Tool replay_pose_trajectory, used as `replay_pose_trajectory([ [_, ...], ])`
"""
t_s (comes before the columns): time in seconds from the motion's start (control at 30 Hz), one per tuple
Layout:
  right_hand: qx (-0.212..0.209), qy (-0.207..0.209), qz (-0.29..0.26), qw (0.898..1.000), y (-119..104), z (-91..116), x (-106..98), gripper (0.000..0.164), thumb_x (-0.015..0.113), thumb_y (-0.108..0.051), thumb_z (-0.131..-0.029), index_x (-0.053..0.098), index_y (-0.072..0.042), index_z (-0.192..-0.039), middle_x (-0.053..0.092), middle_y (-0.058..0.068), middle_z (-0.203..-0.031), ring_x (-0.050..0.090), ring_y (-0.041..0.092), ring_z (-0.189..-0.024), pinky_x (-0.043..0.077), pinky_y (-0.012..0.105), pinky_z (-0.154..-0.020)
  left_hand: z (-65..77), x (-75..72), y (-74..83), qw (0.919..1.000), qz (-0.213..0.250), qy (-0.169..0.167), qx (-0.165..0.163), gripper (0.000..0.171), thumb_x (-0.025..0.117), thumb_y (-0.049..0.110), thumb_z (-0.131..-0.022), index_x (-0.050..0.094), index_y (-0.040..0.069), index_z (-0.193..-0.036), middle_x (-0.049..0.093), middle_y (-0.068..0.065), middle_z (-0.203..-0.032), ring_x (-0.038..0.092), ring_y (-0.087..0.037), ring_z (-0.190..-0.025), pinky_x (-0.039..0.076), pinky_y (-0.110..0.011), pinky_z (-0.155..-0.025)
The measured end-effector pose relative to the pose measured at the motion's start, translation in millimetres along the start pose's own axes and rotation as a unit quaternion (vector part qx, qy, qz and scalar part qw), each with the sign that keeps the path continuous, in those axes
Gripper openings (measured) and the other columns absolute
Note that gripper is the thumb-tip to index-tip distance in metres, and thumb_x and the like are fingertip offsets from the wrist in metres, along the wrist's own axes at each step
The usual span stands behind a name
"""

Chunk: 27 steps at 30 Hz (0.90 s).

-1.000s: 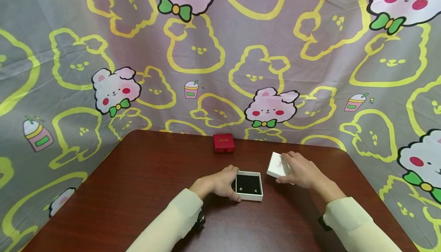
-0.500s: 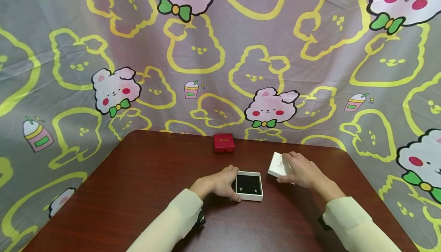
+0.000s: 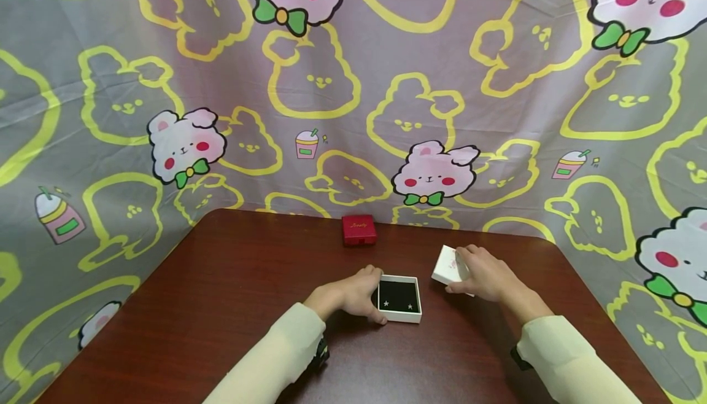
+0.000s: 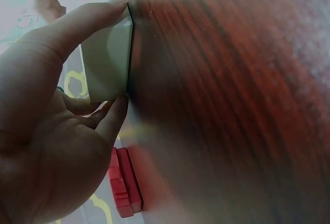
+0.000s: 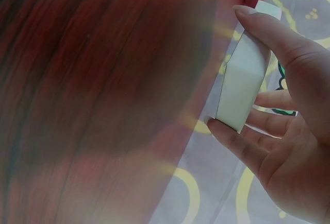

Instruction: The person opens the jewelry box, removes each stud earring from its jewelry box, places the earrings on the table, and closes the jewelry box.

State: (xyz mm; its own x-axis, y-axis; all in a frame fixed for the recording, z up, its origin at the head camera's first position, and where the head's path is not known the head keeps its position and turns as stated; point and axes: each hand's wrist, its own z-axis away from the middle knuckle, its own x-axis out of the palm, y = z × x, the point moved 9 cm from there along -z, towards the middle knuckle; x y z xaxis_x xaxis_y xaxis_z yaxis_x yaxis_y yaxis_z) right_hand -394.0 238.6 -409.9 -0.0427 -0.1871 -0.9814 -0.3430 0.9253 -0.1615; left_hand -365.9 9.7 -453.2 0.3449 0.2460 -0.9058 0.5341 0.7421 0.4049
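Observation:
A small white jewelry box base (image 3: 405, 317) sits on the table. Inside it is a black pad (image 3: 399, 290) with two tiny star-shaped pieces, probably earrings (image 3: 410, 306). My left hand (image 3: 353, 294) grips the base from its left side; the left wrist view has the thumb at one corner of the white wall (image 4: 105, 62) and a finger at another. To the right, my right hand (image 3: 487, 274) holds the matching white lid (image 3: 445, 263), tilted, pinched between thumb and fingers. The right wrist view shows the lid's side (image 5: 240, 87) off the tabletop.
A red gift box (image 3: 359, 230) with gold lettering stands at the back of the dark wooden table (image 3: 248, 263). Behind the table hangs a grey cloth (image 3: 353, 134) printed with cartoon animals. Brown tabletop extends to the left and front of the hands.
My right hand has shifted slightly to the right with the lid. The left hand and the box base stay where they were.

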Motion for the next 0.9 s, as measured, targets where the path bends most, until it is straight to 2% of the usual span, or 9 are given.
replay_pose_trajectory([
  [0.5, 0.015, -0.009, -0.004, 1.000, 13.6, -1.7, 7.6, 0.092, 0.089, -0.052, -0.071, 0.055, 0.003, -0.136, 0.059, 0.019, -0.119, 0.055, 0.029, -0.097, 0.051, 0.050, -0.073, -1.0, 0.9, -1.0, 1.0000, -0.004, -0.003, 0.001, 0.090, 0.089, 0.042, -0.076, 0.044, -0.002, -0.140, 0.050, -0.008, -0.123, 0.050, -0.021, -0.121, 0.042, -0.032, -0.107],
  [0.9, 0.030, -0.021, -0.015, 0.999, 19.1, 2.1, 10.7, 0.094, 0.089, -0.052, -0.071, 0.055, 0.006, -0.136, 0.060, 0.020, -0.118, 0.056, 0.029, -0.095, 0.051, 0.051, -0.075, -1.2, 0.8, -0.1, 0.9999, -0.012, 0.003, 0.004, 0.084, 0.090, 0.040, -0.074, 0.047, -0.001, -0.134, 0.051, -0.006, -0.116, 0.052, -0.024, -0.119, 0.042, -0.033, -0.106],
])
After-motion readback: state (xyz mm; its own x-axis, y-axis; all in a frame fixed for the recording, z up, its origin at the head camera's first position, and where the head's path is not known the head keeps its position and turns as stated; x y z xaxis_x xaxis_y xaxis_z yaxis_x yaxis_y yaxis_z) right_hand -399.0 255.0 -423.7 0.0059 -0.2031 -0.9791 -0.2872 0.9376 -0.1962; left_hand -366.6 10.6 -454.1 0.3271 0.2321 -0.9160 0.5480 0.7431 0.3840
